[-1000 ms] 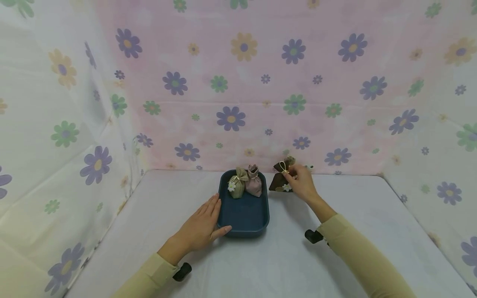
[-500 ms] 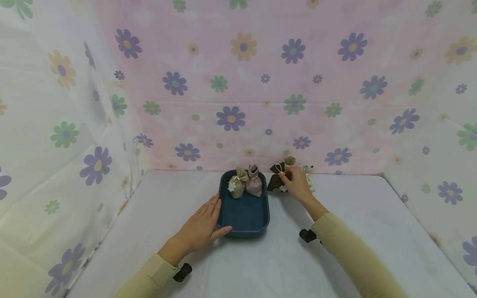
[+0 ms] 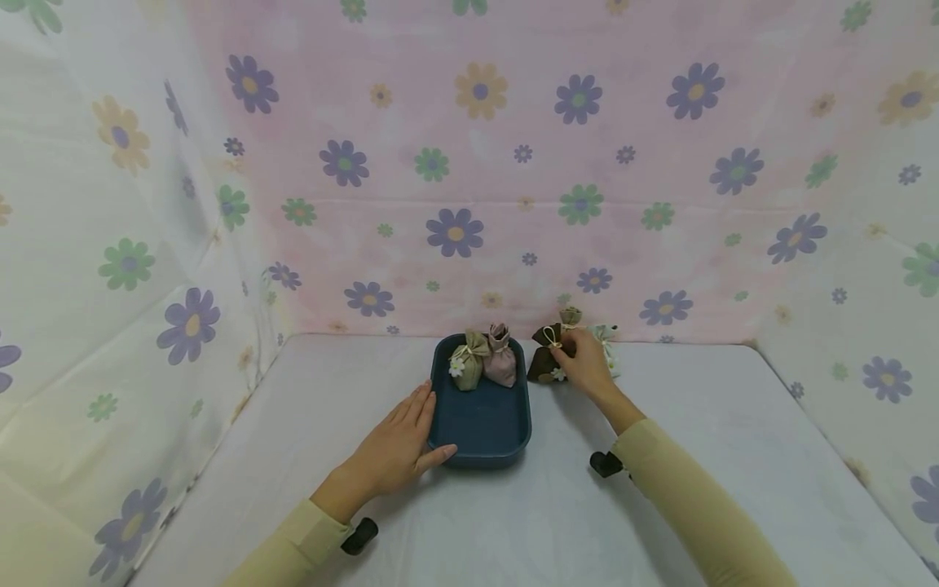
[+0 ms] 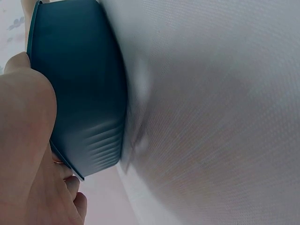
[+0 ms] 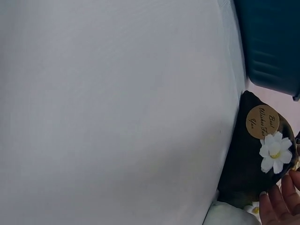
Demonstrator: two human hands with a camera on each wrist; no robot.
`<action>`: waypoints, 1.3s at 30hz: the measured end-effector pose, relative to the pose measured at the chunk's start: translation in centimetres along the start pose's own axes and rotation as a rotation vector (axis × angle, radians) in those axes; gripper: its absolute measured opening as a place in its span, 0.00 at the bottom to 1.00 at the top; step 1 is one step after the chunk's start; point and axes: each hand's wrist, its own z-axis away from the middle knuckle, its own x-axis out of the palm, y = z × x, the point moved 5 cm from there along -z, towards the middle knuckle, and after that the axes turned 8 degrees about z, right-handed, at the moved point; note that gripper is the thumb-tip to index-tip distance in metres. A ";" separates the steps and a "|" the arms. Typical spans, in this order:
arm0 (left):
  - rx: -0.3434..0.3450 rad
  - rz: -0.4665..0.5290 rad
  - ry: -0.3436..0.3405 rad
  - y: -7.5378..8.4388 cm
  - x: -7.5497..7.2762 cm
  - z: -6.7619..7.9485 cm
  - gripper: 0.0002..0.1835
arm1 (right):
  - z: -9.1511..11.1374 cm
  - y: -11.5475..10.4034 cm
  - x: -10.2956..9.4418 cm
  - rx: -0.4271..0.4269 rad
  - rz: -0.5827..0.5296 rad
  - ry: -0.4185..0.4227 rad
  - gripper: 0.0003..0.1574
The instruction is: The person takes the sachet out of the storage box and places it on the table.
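Observation:
My left hand point(image 3: 392, 444) lies along the left side of a dark blue tray point(image 3: 480, 432), its fingers straight against the rim and the thumb over the near corner. My right hand point(image 3: 590, 363) pinches a dark brown drawstring pouch point(image 3: 543, 364) at its tied neck, just right of the tray. In the right wrist view this pouch point(image 5: 243, 159) carries a white flower point(image 5: 275, 152) and a round kraft label. Inside the tray's far end are a green pouch point(image 3: 466, 371) with a white flower and a dusty pink pouch point(image 3: 500, 367). My right fingers partly hide the brown pouch.
Behind my right hand stand an olive pouch point(image 3: 570, 317) and a whitish pouch point(image 3: 607, 342), both partly covered. A white cloth point(image 3: 308, 408) covers the table. Flower-printed fabric point(image 3: 513, 220) rises at the table's back and sides.
My right hand has shifted a little to the left with the brown pouch, then slightly lowered it. More of the whitish pouch shows. My left hand and the tray have stayed put.

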 end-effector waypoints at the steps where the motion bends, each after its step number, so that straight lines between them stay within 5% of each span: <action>1: 0.001 0.003 0.004 0.0 0.0 0.0 0.54 | 0.0 0.0 -0.1 -0.001 0.003 -0.002 0.15; 22: -0.033 -0.010 -0.046 0.0 0.0 -0.1 0.54 | 1.6 -1.6 -1.9 -0.052 0.022 -0.024 0.25; 39: -0.028 -0.001 -0.041 -0.2 0.1 0.0 0.54 | 1.5 -5.0 0.5 -0.093 -0.031 -0.092 0.26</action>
